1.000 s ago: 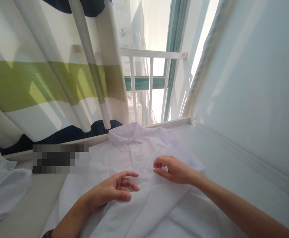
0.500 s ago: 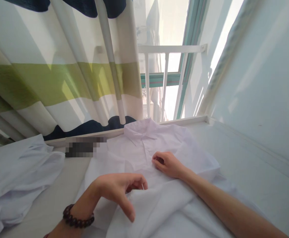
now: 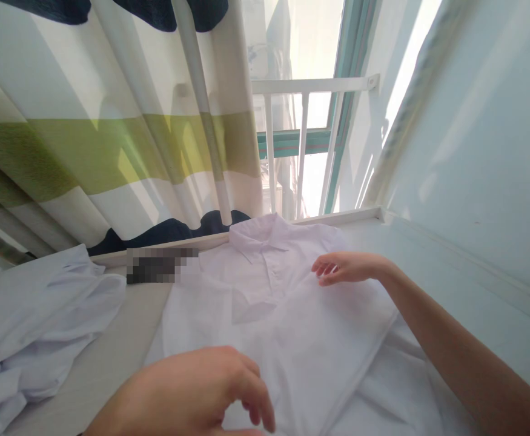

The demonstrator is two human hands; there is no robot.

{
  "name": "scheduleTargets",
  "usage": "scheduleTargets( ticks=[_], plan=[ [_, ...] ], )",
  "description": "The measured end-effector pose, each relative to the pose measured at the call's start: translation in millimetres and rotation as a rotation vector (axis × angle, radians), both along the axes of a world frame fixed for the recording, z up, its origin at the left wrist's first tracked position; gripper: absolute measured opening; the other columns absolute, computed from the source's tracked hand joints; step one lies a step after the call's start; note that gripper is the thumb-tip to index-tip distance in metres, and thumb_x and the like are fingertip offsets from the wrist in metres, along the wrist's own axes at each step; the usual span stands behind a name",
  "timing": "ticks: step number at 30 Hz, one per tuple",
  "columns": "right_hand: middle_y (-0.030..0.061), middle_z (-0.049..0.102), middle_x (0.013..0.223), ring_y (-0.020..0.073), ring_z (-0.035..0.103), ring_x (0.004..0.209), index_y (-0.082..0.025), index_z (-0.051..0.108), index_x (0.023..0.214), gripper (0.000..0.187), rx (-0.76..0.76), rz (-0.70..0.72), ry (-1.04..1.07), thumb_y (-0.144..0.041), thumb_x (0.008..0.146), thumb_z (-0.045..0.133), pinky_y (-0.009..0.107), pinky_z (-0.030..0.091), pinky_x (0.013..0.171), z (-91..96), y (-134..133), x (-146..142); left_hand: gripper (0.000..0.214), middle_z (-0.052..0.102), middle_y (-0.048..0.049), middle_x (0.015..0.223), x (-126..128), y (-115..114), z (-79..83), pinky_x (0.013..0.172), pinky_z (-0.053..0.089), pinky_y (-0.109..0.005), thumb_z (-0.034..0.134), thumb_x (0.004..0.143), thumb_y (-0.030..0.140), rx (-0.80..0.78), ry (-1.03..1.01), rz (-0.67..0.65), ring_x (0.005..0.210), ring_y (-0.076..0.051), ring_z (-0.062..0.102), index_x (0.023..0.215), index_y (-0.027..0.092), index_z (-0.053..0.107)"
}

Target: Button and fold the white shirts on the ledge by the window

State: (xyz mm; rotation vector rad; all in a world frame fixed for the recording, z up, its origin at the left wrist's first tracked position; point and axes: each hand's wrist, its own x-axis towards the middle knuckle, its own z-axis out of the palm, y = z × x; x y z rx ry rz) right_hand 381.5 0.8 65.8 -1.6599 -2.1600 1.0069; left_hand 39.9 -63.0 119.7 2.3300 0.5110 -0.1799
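Note:
A white collared shirt (image 3: pixel 287 339) lies spread out with its collar at the far end and its front placket facing up. My right hand (image 3: pixel 349 267) is over the upper right of the shirt near the shoulder, its fingers apart and bent a little, holding nothing I can see. Close to the camera, my left hand (image 3: pixel 210 384) hovers over the lower part of the shirt. Its fingers curve downward with a gap to the thumb, which is partly cut off by the bottom edge. No cloth shows between the fingers of either hand.
More white garments (image 3: pixel 33 309) lie heaped at the left. A dark pixelated patch (image 3: pixel 153 266) sits beside the shirt's left shoulder. Behind are a striped curtain (image 3: pixel 123 139), a white railing (image 3: pixel 310 86) and a window. A pale wall (image 3: pixel 487 151) rises at the right.
My right hand has moved right and away from me, its fingers loosening from the shirt front. My left hand has come nearer the camera, and the cloth under it now lies flatter.

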Motion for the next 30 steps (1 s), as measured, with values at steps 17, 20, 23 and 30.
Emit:
scheduleTargets(
  ticks=[17, 20, 23, 30],
  plan=[
    [0.0096, 0.02, 0.161, 0.0327, 0.015, 0.147, -0.024, 0.028, 0.152, 0.071, 0.134, -0.454, -0.636, -0.063, 0.094, 0.025, 0.05, 0.016, 0.118, -59.7, 7.6, 28.2, 0.036, 0.057, 0.0001, 0.089, -23.7, 24.7, -39.6, 0.065, 0.04, -0.027, 0.075, 0.067, 0.037, 0.051, 0.151, 0.509, 0.075, -0.018, 0.052, 0.094, 0.022, 0.056],
    [0.0141, 0.024, 0.159, 0.0354, 0.013, 0.147, -0.017, 0.035, 0.148, 0.065, 0.284, -0.467, -0.713, -0.054, 0.095, 0.031, 0.054, 0.012, 0.117, -57.0, -4.7, 8.2, 0.04, 0.054, -0.0024, 0.108, -31.0, 9.6, -38.1, 0.079, 0.045, -0.028, 0.078, 0.067, 0.039, -0.022, 0.044, 0.266, 0.093, -0.02, 0.053, 0.1, 0.026, 0.06],
    [0.0196, 0.044, 0.142, 0.036, 0.036, 0.135, -0.015, 0.049, 0.135, 0.05, 0.522, -0.264, -0.563, -0.043, 0.094, 0.04, 0.053, 0.028, 0.109, -47.9, -34.3, -39.4, 0.04, 0.054, -0.0021, 0.109, -34.1, -4.8, -47.1, 0.089, 0.045, -0.031, 0.085, 0.06, 0.037, -0.045, 0.022, 0.091, 0.103, -0.023, 0.051, 0.093, 0.027, 0.065],
    [0.0056, 0.057, 0.082, 0.0177, 0.049, 0.076, -0.019, 0.058, 0.088, 0.025, 0.67, 0.477, 0.067, -0.036, 0.098, 0.042, 0.032, 0.04, 0.072, -47.0, -93.7, -125.6, 0.029, 0.06, -0.0047, 0.1, -38.0, -10.7, -79.0, 0.089, 0.045, -0.031, 0.069, 0.063, 0.008, 0.111, -0.224, 0.224, 0.095, -0.021, 0.055, 0.09, 0.021, 0.064]
  ],
)
